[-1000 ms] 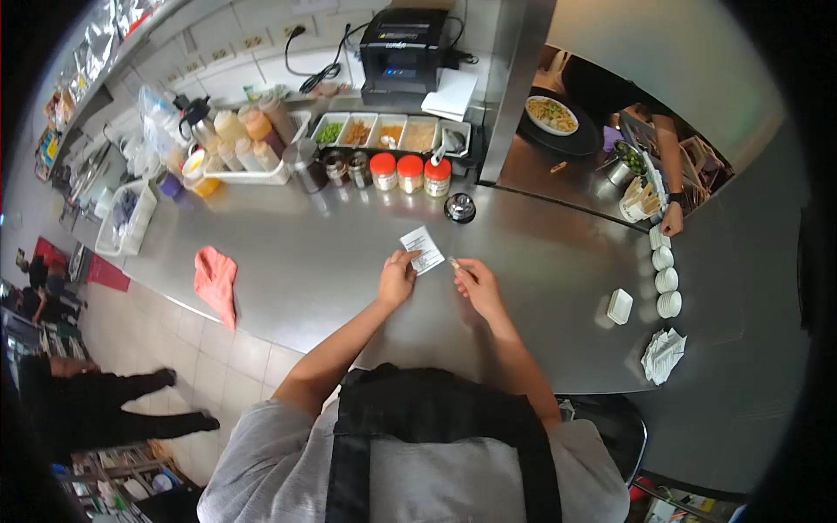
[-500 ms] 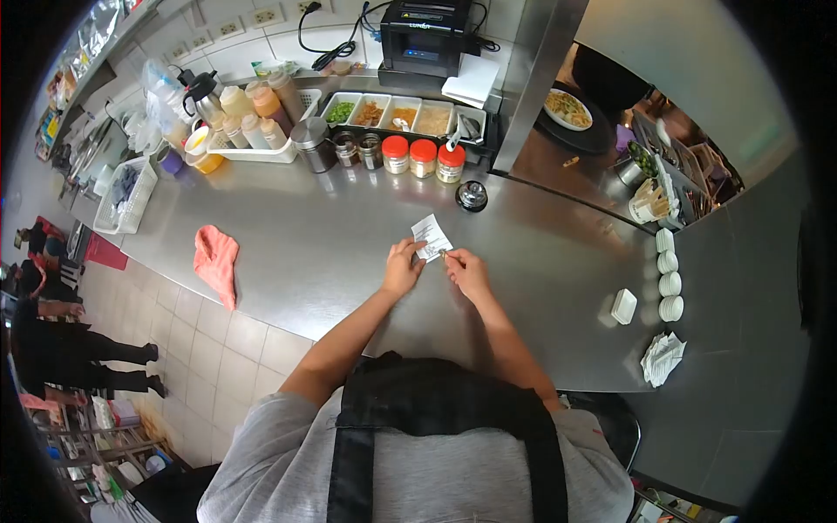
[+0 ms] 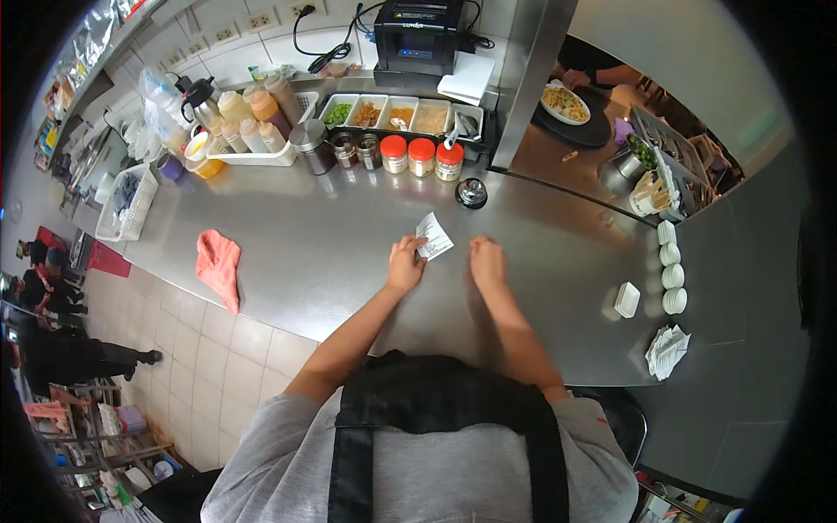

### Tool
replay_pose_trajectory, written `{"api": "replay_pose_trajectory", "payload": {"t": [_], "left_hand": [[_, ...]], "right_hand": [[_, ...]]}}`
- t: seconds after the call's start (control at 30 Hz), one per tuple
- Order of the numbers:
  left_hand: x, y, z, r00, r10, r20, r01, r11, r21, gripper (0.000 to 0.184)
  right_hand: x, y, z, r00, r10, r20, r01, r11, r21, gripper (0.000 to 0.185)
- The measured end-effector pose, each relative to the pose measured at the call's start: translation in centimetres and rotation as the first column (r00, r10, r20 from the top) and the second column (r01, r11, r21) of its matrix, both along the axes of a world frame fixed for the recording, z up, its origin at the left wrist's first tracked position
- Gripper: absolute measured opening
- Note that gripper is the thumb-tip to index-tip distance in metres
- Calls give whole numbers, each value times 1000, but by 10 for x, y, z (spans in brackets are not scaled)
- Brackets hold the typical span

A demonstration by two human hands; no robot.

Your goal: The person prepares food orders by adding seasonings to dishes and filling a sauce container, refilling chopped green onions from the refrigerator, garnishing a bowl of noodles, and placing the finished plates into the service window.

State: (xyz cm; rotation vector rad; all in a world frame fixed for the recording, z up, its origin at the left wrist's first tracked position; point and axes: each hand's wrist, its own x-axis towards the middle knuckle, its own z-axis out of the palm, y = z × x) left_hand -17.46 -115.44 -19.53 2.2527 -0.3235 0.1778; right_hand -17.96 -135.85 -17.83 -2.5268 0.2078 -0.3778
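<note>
A small printed paper slip (image 3: 434, 236) lies on the steel counter (image 3: 340, 270). The fingers of my left hand (image 3: 406, 264) rest on its left edge and hold it down. To the right of the slip, apart from it, my right hand (image 3: 486, 261) is closed above the counter; what it holds, if anything, is hidden. A silver call bell (image 3: 472, 193) stands behind the slip, near the jars with red lids (image 3: 422, 157).
A pink cloth (image 3: 218, 268) lies at the left. Toppings in trays (image 3: 401, 118), a bottle basket (image 3: 261, 159) and a black printer (image 3: 418, 39) line the back. White dishes (image 3: 672, 276), a small tray (image 3: 627, 300) and crumpled papers (image 3: 668, 352) are at the right. People stand beyond the counter.
My right hand has moved right, away from the slip, and its fingers have closed further. My left hand stays on the slip. Beyond the opening, a person's hands now show by the plate.
</note>
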Motion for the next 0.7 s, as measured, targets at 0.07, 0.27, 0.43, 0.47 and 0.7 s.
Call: {"api": "replay_pose_trajectory", "payload": {"t": [0.07, 0.27, 0.43, 0.47, 0.7], "left_hand": [[0, 0, -3, 1000, -9, 28, 8, 1000, 3, 43], [38, 5, 120, 964, -22, 266, 69, 983, -169, 31], [102, 24, 349, 420, 166, 892, 150, 957, -248, 23], [106, 22, 381, 537, 219, 815, 272, 869, -413, 19], [191, 15, 436, 724, 277, 631, 187, 802, -567, 25]], "right_hand": [[-7, -19, 10, 996, -14, 92, 6, 996, 86, 12], [-49, -26, 6, 980, 60, 192, -101, 972, 213, 11], [-58, -18, 0, 986, 28, 166, -57, 983, 175, 11], [-57, -19, 0, 986, 39, 161, -66, 984, 165, 13], [-58, -30, -5, 988, 101, 114, -121, 976, 183, 13]]}}
